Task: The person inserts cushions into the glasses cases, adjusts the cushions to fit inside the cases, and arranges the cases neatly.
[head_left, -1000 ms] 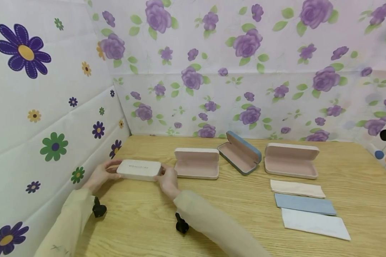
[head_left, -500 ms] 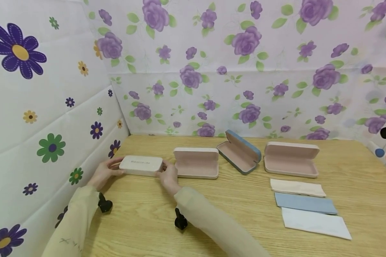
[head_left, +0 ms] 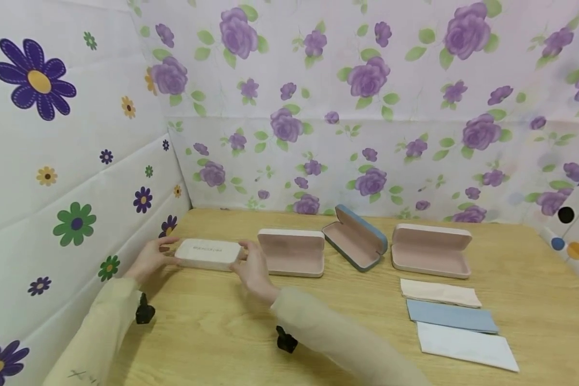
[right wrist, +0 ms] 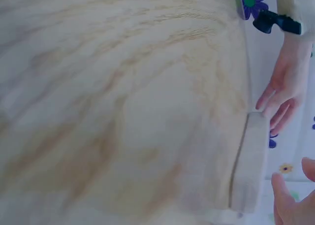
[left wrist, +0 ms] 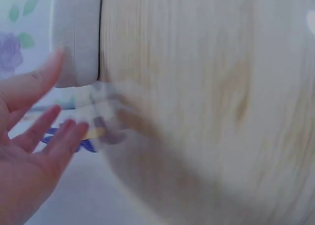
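Observation:
A white glasses case [head_left: 209, 253] with its lid down and small lettering on top lies at the left of the table. My left hand [head_left: 149, 260] is at its left end, fingers spread. In the left wrist view, the thumb of that left hand [left wrist: 29, 151] overlaps the end of the case [left wrist: 76, 38], and the other fingers stand away from it. At the right end is my right hand [head_left: 254, 268], fingertips close to the corner. The right wrist view shows a gap between this right hand [right wrist: 295, 205] and the case [right wrist: 250, 166].
Beside it stand a white case [head_left: 291, 253], a blue case [head_left: 354, 238] and another white case [head_left: 431, 252], all with lids raised and pink linings. A cream cloth [head_left: 440, 292], a blue cloth [head_left: 452, 316] and a white cloth [head_left: 467, 346] lie at the right. Floral sheets [head_left: 280, 80] bound the table.
The closed case has shifted a little toward the back and right, nearer the neighbouring white case. Both hands, earlier gripping its ends, have loosened. The head view has tilted slightly.

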{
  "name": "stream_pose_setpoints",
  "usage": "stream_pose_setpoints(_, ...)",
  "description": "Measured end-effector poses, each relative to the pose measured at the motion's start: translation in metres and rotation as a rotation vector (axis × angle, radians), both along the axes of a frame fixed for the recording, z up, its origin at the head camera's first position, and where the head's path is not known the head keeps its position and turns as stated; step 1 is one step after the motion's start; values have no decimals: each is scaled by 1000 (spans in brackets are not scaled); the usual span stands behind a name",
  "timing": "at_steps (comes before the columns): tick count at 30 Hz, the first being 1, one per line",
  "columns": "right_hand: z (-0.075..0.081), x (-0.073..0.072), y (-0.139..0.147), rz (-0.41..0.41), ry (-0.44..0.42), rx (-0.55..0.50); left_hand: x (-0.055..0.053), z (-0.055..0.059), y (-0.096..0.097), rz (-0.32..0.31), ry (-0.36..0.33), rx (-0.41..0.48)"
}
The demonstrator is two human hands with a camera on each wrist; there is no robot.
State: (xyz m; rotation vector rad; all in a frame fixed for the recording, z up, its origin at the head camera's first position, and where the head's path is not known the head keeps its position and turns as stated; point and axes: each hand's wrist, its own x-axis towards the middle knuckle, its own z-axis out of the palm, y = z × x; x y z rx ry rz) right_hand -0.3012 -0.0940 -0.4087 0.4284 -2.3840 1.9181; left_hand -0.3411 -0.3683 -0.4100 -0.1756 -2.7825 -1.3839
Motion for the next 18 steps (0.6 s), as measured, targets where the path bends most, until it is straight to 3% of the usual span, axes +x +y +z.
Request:
stream_pose_setpoints(3, 9, 4, 10, 75, 19, -81, 0, 14, 7, 14, 23, -93)
stream_pose_setpoints(6, 17, 6, 20, 127, 40, -130, 1, 25, 14, -1, 30, -118)
stream_pose_setpoints(12, 31, 7, 46, 144, 107, -79, 2, 44, 39, -81, 79, -136)
stream_pose_setpoints(18, 43, 2, 83, 165, 147, -92, -2, 66, 87, -215, 177, -132)
